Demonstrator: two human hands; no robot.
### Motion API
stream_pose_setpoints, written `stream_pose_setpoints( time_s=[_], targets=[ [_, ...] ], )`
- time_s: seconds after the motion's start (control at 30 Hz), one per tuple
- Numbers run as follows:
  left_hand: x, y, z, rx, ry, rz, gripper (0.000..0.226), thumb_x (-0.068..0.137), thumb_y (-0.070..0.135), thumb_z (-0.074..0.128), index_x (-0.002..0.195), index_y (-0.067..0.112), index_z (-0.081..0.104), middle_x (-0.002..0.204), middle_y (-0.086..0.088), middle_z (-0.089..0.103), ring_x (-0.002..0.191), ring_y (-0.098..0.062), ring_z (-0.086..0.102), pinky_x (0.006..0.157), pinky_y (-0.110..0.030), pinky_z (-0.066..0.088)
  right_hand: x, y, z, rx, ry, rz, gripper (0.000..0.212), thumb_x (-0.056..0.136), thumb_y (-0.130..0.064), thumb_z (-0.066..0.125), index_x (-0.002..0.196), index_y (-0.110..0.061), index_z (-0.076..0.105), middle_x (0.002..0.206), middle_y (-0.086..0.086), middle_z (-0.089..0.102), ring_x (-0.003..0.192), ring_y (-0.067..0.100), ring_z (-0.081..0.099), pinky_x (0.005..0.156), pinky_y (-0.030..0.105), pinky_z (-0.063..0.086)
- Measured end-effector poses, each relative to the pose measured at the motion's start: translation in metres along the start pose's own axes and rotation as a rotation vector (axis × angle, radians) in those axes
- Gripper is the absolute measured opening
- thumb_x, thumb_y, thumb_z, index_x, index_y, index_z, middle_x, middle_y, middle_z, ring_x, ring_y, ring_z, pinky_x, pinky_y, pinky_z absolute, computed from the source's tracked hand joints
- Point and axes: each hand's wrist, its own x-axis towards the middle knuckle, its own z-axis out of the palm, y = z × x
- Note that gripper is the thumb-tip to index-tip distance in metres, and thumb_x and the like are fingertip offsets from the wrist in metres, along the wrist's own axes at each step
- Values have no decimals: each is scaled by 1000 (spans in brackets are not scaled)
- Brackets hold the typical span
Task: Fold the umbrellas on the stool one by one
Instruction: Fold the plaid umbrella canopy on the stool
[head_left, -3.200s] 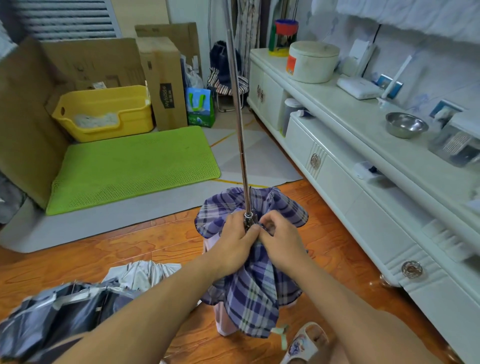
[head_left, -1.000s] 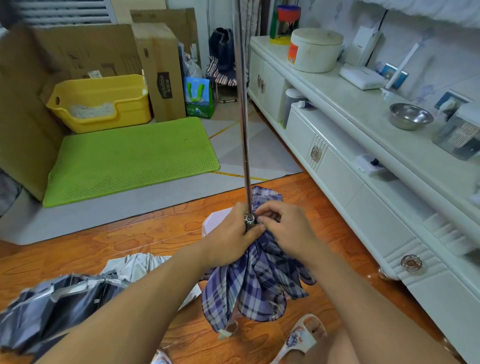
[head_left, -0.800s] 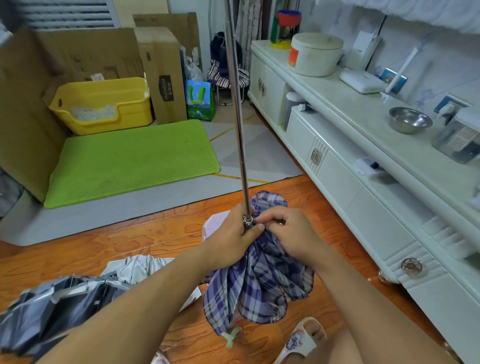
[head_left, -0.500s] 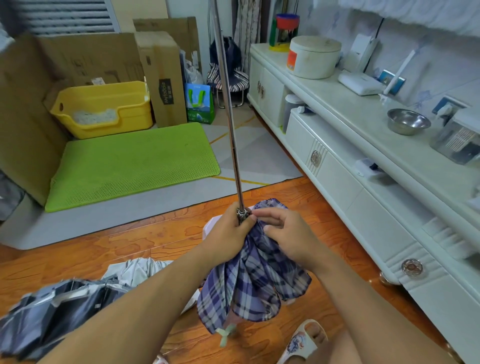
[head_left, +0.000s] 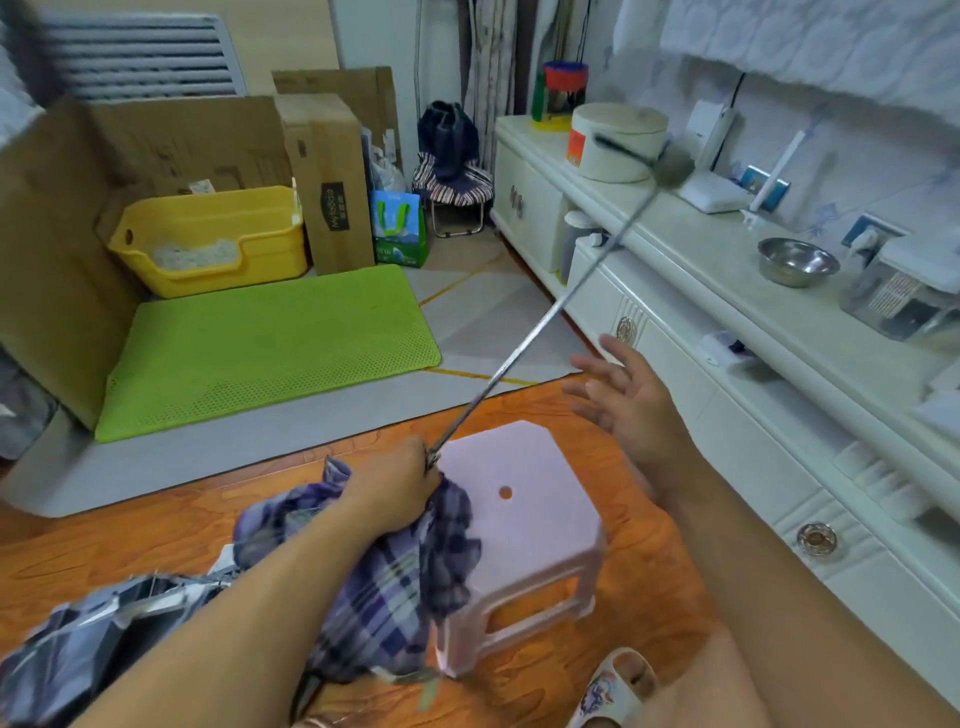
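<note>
my left hand grips the plaid umbrella bunched at the stool's left edge, its shaft slanting toward the cabinet; right hand open above the stool.

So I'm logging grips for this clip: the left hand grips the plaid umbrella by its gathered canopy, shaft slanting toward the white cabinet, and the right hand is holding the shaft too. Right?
Not quite. In the head view the right hand is off the shaft, open with fingers spread in the air beside it. The rest stands: the left hand grips the plaid umbrella by its gathered canopy, shaft slanting toward the white cabinet.
</note>
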Motion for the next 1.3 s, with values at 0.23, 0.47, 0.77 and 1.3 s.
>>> stream_pose_setpoints(
  time_s=[0.23,0.47,0.77,1.3],
  targets=[
    [-32,-54,26,164,-351,-24,23,103,31,45,83,22,36,83,-2,51,77,-26,47,70,-37,36,3,30,-2,-162,293,75,77,98,-8,49,162,-29,11,157,-11,27,112,3,59,93,27,51],
    [-53,-80,33,218,-385,-24,22,103,33,44,83,24,37,82,1,53,70,-18,47,68,-36,37,31,32,-60,-209,314,123,67,103,-17,47,161,-34,17,161,-7,29,132,12,47,116,43,38],
    [-55,-38,41,60,-270,94,20,102,27,47,85,22,39,82,0,54,75,-23,52,65,-36,33,9,29,-44,-377,155,71,36,97,-6,54,125,-24,68,113,-12,66,101,2,59,93,26,46],
    [-38,36,19,-269,-1,257,27,105,30,49,83,20,36,74,-7,51,65,-24,47,62,-45,39,-66,23,50,-411,-254,-227,77,87,17,44,152,-26,44,152,-15,44,141,4,43,117,29,38]
  ],
)
